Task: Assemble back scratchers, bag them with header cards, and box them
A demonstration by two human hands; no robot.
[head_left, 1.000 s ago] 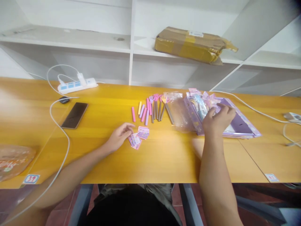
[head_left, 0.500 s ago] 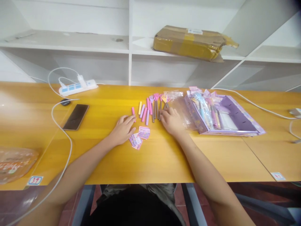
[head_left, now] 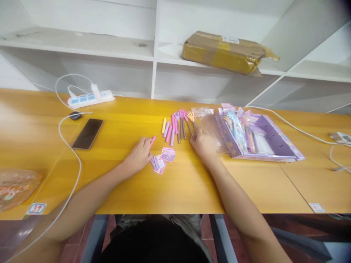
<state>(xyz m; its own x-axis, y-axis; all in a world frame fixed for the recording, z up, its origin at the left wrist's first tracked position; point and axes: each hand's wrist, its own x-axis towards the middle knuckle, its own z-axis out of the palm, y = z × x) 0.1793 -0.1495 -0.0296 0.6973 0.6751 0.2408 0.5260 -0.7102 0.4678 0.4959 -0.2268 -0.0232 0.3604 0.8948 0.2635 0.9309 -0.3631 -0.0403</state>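
In my left hand (head_left: 139, 155) is a small pink tube (head_left: 152, 141), upright between thumb and fingers. My right hand (head_left: 203, 145) is closed on the metal rod of a back scratcher with a yellow hand-shaped head (head_left: 191, 116); its fingertips are partly hidden. Left of it lie more back scratchers with purple (head_left: 177, 115) and pink heads. Beside these are several loose tubes: yellow (head_left: 163, 125), pink (head_left: 169, 133) and purple (head_left: 172, 137). Two fanned stacks of small printed cards, one upper (head_left: 168, 154) and one lower (head_left: 158, 164), lie right of my left hand.
A purple box (head_left: 276, 137) with wrapped items stands at the right, clear plastic bags (head_left: 204, 111) beside it. At left are a phone (head_left: 88, 134), a power strip (head_left: 91, 99) and a white cable (head_left: 79, 171). A taped carton (head_left: 222, 53) sits on the shelf behind.
My left hand has picked up the pink tube and drawn it slightly left and toward me. My right hand has closed on the yellow-headed back scratcher, whose rod has shifted.
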